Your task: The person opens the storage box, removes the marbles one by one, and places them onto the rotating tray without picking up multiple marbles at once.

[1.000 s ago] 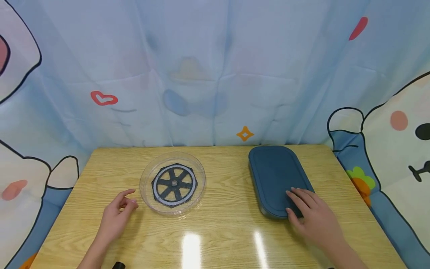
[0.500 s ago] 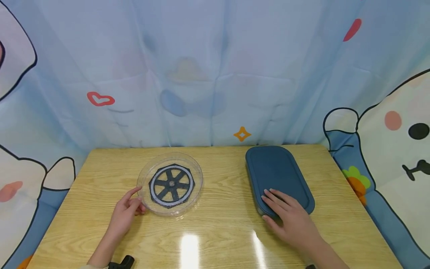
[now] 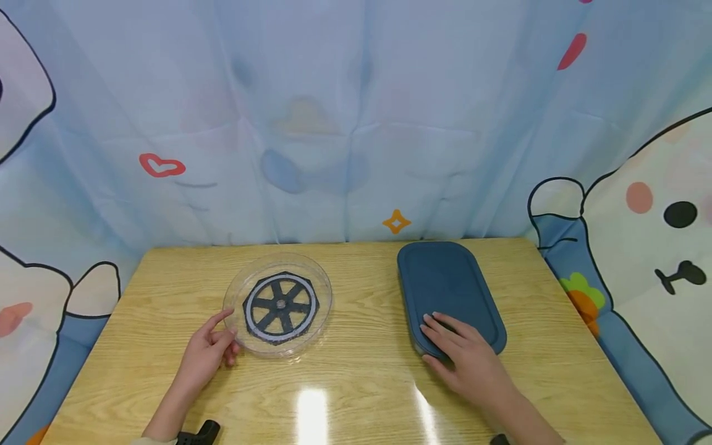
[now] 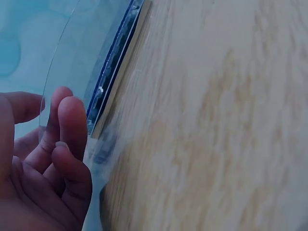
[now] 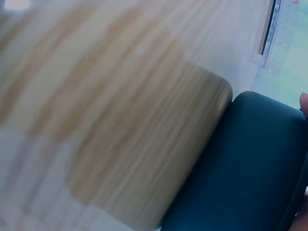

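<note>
In the head view a clear round dish (image 3: 324, 314) stands on the left of the wooden table, over a dark six-spoked wheel-like shape (image 3: 297, 307). My left hand (image 3: 203, 358) is at its left rim, the index fingertip touching the edge; the left wrist view has several bent fingers (image 4: 73, 125) beside the clear wall. On the right lies a rectangular container with a dark blue lid (image 3: 447, 278). My right hand (image 3: 473, 368) rests on the lid's near end with spread fingers. The right wrist view catches the lidded container (image 5: 240, 163) and just a bit of fingers.
The light wooden table (image 3: 361, 371) reaches back to a pale blue cartoon-printed curtain (image 3: 311, 123). A black strap or device (image 3: 200, 432) is on the left wrist, and a dark piece (image 3: 499, 439) shows by the right wrist.
My left hand has moved right, from beside the dish to its rim. My right hand has shifted left over the lid's near end. The whole head view has drifted slightly.
</note>
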Available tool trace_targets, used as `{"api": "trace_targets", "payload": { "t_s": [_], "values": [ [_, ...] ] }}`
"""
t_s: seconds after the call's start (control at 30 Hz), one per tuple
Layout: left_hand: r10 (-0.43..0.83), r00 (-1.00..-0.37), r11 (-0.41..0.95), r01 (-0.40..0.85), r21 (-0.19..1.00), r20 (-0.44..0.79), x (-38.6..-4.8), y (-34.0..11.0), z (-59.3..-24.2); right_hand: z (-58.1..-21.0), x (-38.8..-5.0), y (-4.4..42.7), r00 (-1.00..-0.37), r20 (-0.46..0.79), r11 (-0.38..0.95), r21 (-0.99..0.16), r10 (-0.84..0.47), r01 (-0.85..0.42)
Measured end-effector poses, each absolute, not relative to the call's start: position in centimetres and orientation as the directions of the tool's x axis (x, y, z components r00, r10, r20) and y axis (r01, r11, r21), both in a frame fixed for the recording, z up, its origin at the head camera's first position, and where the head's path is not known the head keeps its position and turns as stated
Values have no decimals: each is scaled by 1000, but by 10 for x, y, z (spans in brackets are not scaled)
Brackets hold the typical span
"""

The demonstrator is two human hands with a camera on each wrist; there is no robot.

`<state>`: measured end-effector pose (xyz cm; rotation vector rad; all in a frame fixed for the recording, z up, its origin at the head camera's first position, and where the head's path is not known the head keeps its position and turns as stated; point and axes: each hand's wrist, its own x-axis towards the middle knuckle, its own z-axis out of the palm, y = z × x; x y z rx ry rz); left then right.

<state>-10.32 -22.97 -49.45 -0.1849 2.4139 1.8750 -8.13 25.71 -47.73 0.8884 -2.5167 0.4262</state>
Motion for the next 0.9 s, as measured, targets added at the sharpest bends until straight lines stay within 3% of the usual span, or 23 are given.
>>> {"api": "trace_targets", "payload": {
  "t_s": [0.9],
  "values": [
    [24, -990, 108, -135, 985, -139, -107, -233, -511, -476, -84, 209, -633, 504, 693, -90, -588, -715]
  ]
}}
